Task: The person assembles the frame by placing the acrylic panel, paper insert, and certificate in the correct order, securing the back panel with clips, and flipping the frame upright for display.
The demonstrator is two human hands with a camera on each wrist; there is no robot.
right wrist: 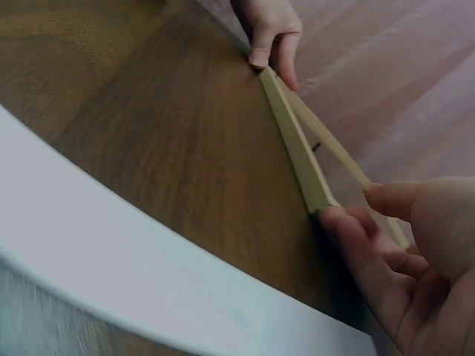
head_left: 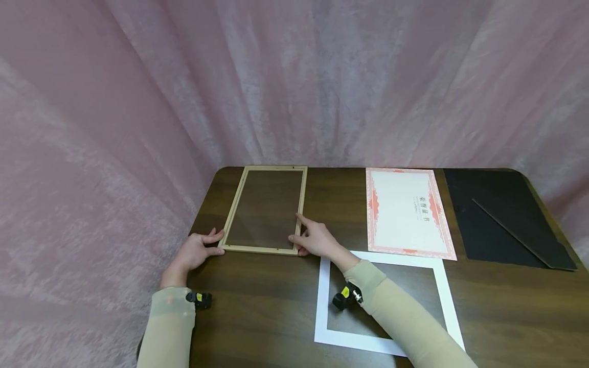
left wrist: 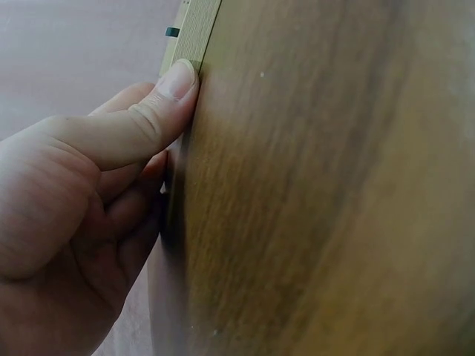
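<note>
Head view first: the wooden picture frame [head_left: 266, 209] lies flat on the dark table [head_left: 257, 306] at its far left, long axis running away from the person. Both hands sit at its near short edge, one per corner. The left hand [head_left: 195, 250] is at the near left corner, thumb and a finger reaching to the wood. The right hand [head_left: 315, 239] is at the near right corner, index finger stretched up along the right rail, thumb at the near rail. So the frame lies straight ahead of both hands, and neither is really nearer than the other. To the right, well apart from the frame, is a certificate [head_left: 407, 212] with a red border, then a black backing board [head_left: 503, 217]. A white mat [head_left: 322, 306] lies under the right forearm, near the frame but not touching it. Nothing sits between hands and frame.

Left wrist view: the thumb [left wrist: 159, 100] presses its tip against the frame's corner, the other fingers curled loosely underneath at the table edge. Whether they grip anything can't be told.

Right wrist view: the frame's near edge runs from the right hand's fingers [right wrist: 356, 241] to the left hand across the table. The right fingers touch the corner, fairly straight, thumb hovering above the rail, more a light touch than a clamp.
</note>
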